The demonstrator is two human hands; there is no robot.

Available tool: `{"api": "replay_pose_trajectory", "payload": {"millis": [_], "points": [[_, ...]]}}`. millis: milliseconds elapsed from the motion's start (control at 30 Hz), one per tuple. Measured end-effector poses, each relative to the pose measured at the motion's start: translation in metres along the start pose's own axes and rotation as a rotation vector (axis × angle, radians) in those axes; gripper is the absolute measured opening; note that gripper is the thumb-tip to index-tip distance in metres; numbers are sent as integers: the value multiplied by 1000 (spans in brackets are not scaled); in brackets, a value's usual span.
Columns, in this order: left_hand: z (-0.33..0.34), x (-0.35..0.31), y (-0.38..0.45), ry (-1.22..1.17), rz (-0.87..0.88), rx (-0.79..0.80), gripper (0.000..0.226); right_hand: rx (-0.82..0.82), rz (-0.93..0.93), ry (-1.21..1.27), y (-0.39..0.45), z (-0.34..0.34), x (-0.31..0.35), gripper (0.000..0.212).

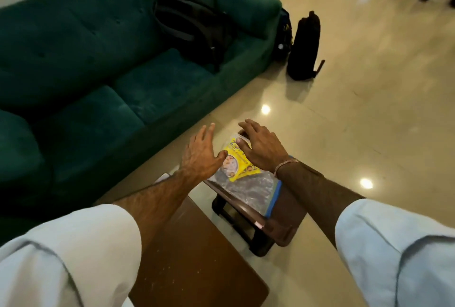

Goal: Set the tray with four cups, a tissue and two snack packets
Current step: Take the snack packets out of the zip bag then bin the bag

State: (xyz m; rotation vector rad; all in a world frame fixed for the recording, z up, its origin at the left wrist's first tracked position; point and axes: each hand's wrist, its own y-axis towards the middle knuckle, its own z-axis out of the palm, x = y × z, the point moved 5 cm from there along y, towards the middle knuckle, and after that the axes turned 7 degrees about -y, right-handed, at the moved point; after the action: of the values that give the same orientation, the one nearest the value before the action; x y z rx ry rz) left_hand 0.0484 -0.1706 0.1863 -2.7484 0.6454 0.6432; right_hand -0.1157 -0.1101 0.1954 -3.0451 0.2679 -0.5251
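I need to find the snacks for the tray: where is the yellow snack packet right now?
In the head view, the yellow snack packet lies at centre inside a clear plastic bag on a small dark stool, between the left hand and right hand.

green sofa [103, 55] left | glossy cream tile floor [369, 85] | brown wooden table [197, 257] near | ceiling-light reflections

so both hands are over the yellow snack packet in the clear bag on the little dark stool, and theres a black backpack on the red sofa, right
Not quite: the sofa is dark green, not red, as the head view shows. The rest holds: both the left hand and right hand are over the yellow snack packet in the clear bag on the stool, and a black backpack lies on the sofa.
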Motion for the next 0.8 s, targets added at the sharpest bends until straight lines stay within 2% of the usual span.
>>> {"api": "replay_pose_trajectory", "payload": {"millis": [267,467,600,733,800], "points": [[138,-16,21,26,38,215,85,95,153,17,-31,82,-111,60],[211,-20,28,34,66,309,85,191,235,8,-49,136,-164,61],[251,-26,31,63,85,314,83,209,267,11,-57,165,-188,60],[277,-38,29,91,153,221,73,184,308,47,-62,183,-202,56],[287,-44,25,105,172,207,79,166,332,92,-65,191,-207,50]]}}
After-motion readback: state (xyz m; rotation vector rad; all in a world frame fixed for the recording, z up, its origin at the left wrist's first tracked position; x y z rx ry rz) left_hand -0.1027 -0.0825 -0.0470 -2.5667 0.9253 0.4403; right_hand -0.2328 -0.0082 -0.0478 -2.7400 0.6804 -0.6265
